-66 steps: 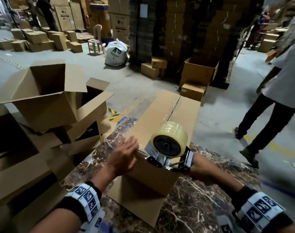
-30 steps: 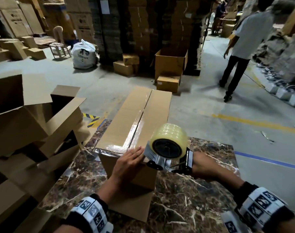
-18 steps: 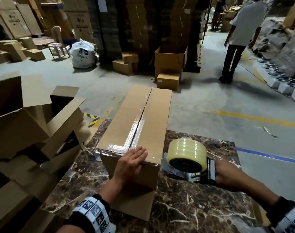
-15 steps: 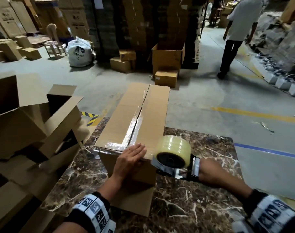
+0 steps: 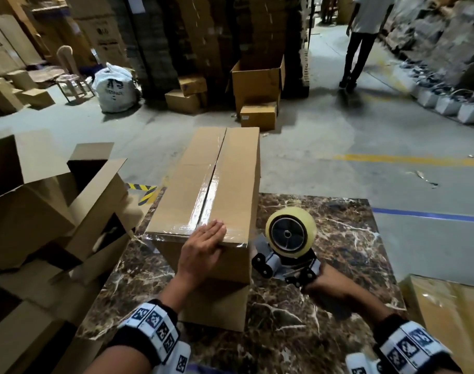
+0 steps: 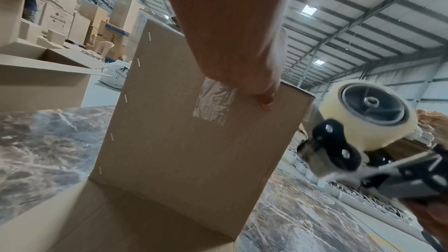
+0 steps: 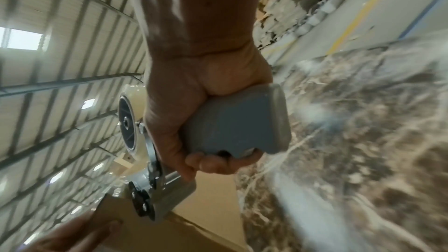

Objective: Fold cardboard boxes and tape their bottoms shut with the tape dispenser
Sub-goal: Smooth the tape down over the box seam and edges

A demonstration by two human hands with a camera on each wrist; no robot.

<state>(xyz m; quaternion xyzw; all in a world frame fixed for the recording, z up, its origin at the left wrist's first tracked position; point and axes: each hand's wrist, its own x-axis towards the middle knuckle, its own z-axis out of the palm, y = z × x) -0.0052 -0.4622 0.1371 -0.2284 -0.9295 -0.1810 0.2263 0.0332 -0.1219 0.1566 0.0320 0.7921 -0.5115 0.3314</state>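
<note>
A tall cardboard box (image 5: 217, 179) stands on the marble table (image 5: 338, 238), its upward bottom flaps closed. Clear tape runs along their seam and over the near edge (image 6: 214, 101). My left hand (image 5: 203, 247) lies flat on the box's near top edge, fingers straight, thumb down the front face (image 6: 265, 101). My right hand (image 5: 327, 287) grips the grey handle (image 7: 232, 122) of the tape dispenser (image 5: 289, 244), which sits just right of the box's near corner, with its yellowish roll (image 6: 371, 114) upright.
Open, unfolded boxes (image 5: 49, 201) pile up at the table's left side. A flat cardboard stack (image 5: 451, 319) lies at the near right. A person (image 5: 362, 36) walks away down the aisle beyond. Stacked cartons (image 5: 257, 85) and a white sack (image 5: 114, 87) stand on the floor.
The tape now runs the full seam and over the near edge. My right hand has drawn the dispenser off the box to its right side. My left hand stays on the near edge.
</note>
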